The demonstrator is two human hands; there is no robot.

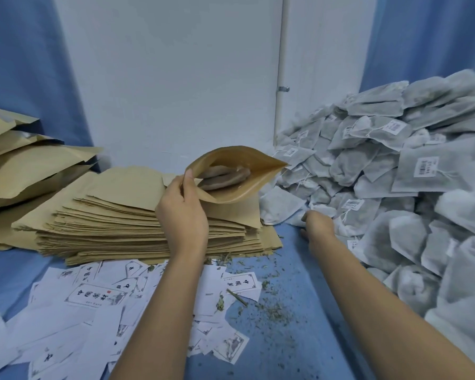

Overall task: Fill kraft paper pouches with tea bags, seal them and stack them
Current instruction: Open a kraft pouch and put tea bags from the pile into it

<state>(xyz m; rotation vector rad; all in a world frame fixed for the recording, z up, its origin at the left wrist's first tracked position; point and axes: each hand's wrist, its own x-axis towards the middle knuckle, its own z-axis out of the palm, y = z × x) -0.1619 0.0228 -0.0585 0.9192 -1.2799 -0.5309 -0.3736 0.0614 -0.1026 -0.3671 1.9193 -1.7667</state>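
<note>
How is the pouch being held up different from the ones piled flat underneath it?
The held pouch is puffed open at the mouth, while the stacked pouches lie flat and closed. The held pouch already has tea bags showing inside; the stacked pouches look empty. The held pouch is gripped at one edge by the left hand and lifted; the stacked pouches rest on the blue table. Both are the same tan kraft paper.

Between the left hand (183,212) and right hand (317,224) lies an open strip of blue cloth-covered table (294,338), littered only with green tea crumbs. Right of the right hand, a tall heap of grey mesh tea bags (395,174) blocks passage. Beneath and left of the left hand, a thick stack of flat brown kraft paper pouches (121,215) fills the surface; nearer the person, loose white printed paper labels (93,311) lie flat.
</note>
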